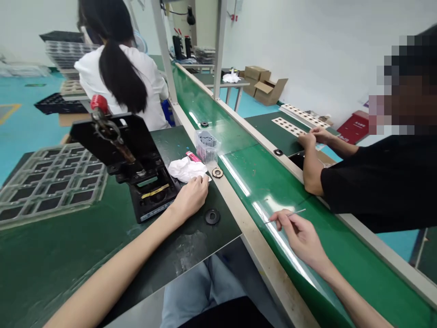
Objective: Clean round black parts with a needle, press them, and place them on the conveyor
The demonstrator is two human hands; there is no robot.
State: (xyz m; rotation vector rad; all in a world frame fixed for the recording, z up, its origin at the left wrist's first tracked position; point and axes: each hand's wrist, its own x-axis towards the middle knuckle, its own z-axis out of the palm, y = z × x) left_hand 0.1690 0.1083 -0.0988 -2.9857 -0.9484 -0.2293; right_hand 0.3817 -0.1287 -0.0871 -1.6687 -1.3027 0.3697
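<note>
My left hand (193, 196) is closed at the near edge of a crumpled white cloth (187, 168), its fingers pressed together; what they hold, if anything, is hidden. Just below it, a black ring-shaped part (212, 217) lies on the dark green table. Over the green conveyor belt, my right hand (297, 232) pinches a thin metal tool (299, 211). A black press (136, 168) with a red-knobbed lever stands left of my left hand. Beyond the cloth are a clear plastic box (206, 146) of small dark pieces and a round part (217, 172) on the conveyor's rail.
Clear trays (54, 182) with dark square inserts lie at the left. A person in white (146, 82) sits ahead. Across the belt, a person in black (382, 177) works beside a pale strip (288, 126) with dark dots. Black rings lie on the belt (204, 124) and far rail (278, 152).
</note>
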